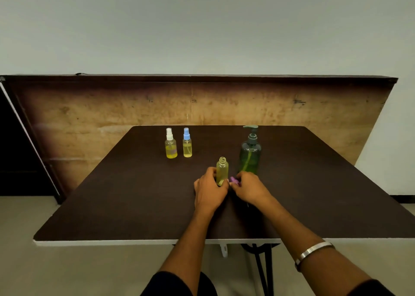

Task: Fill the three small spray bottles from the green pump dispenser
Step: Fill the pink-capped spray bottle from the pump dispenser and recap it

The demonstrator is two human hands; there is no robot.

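Near table (112, 206) centre | open bottle (222, 171) is steadied upright by left hand (210, 189), fingers curled round its base | purple cap (233, 180) is pinched by right hand (249, 189), likely for recapping | dispenser (250, 152) is kept just behind | two capped bottles (171, 146) are set apart, apparently filled

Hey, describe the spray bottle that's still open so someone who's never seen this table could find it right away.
On the dark table, find the tall green pump dispenser at the right. Just left of it stands a small bottle of yellowish liquid, held at its base by the left hand. Unlike the two capped bottles farther back, its threaded neck is bare.
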